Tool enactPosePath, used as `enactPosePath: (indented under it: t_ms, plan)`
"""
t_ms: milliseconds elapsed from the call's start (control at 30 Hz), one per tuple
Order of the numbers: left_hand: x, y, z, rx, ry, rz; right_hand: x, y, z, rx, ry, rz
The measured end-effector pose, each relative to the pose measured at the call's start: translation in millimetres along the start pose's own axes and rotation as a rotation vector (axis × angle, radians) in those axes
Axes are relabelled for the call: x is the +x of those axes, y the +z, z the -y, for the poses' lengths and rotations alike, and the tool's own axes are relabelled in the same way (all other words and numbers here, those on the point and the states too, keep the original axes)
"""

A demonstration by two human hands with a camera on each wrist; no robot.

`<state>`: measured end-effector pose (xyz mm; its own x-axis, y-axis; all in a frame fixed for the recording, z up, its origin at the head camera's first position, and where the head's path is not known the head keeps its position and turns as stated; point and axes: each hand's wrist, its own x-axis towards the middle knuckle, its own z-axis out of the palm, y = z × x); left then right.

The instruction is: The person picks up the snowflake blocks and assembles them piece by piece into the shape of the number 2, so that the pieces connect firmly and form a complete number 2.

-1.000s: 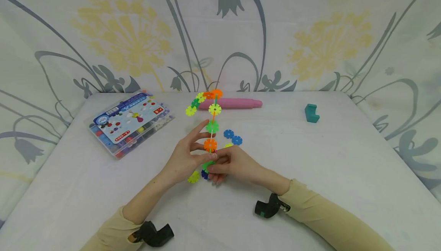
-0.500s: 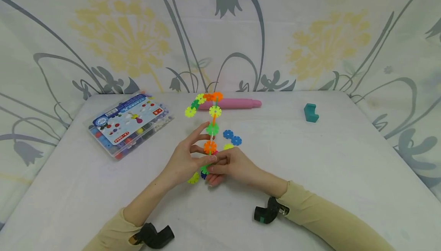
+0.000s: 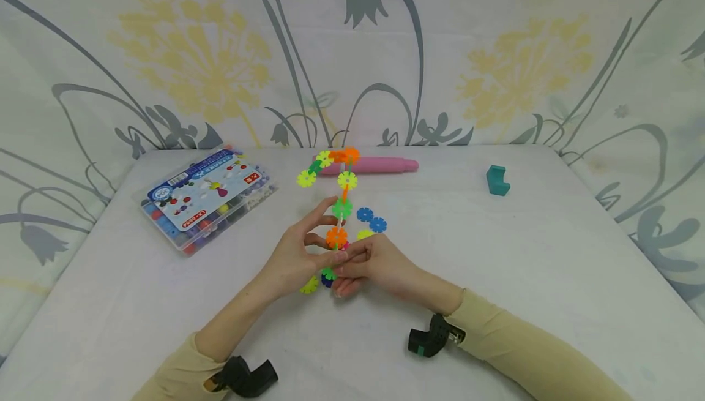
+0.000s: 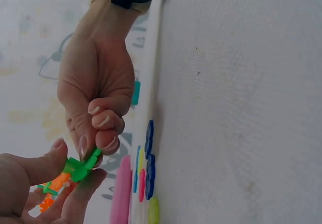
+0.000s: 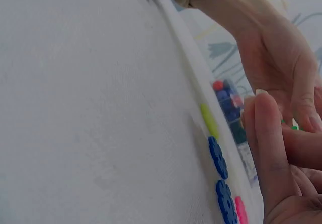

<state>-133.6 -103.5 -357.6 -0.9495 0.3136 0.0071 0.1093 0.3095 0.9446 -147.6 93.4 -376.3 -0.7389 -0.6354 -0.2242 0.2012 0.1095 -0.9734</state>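
Observation:
A chain of notched plastic discs (image 3: 342, 208) in orange, green and yellow stands up from my hands in the head view, its top bending over to the left. My left hand (image 3: 294, 260) holds its lower part, thumb in front and index finger raised alongside. My right hand (image 3: 382, 269) meets it from the right, pinching at the bottom end. In the left wrist view, the fingertips of both hands close on a green notched disc (image 4: 78, 169). The right wrist view has my right hand (image 5: 279, 168) hiding most of the chain.
Loose notched discs lie around the hands, including two blue discs (image 3: 377, 224), a yellow disc (image 3: 309, 284) and a dark blue disc (image 3: 327, 281). Behind are a pink tube (image 3: 380, 165) and, at left, a clear compartment box (image 3: 209, 199). A teal block (image 3: 498, 180) sits at right.
The disc chain has sunk a little and its top has leaned slightly to the right. Both hands keep nearly the same place, with small shifts of the right hand's fingers.

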Motion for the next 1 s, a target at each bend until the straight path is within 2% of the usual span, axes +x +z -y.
enactPosePath:
  t_ms: [233,500,667,733,867,933,1000]
  plan:
    - [-0.2,-2.2,1.4,-0.013,0.013,0.024,3.9,-2.1,-2.1,-0.059,0.0,0.068]
    - [0.4,-2.1,2.4,-0.008,0.008,0.022,4.4,-6.0,-2.2,-0.192,-0.023,0.08]
    - [1.2,-3.5,2.0,0.011,0.001,0.01,2.3,-17.1,4.8,-0.393,-0.034,0.068]
    - [1.8,-4.5,1.5,0.016,-0.006,0.007,2.3,-26.2,9.9,-0.504,-0.076,0.007]
    - [2.4,-5.4,0.9,0.034,-0.029,0.004,4.2,-47.7,16.5,-0.698,-0.157,-0.226]
    - [2.4,-5.1,1.0,0.054,-0.038,0.002,4.9,-56.0,17.1,-0.779,-0.156,-0.329]
    - [2.0,-4.7,1.5,0.073,-0.046,-0.002,5.8,-61.4,15.9,-0.858,-0.138,-0.363]
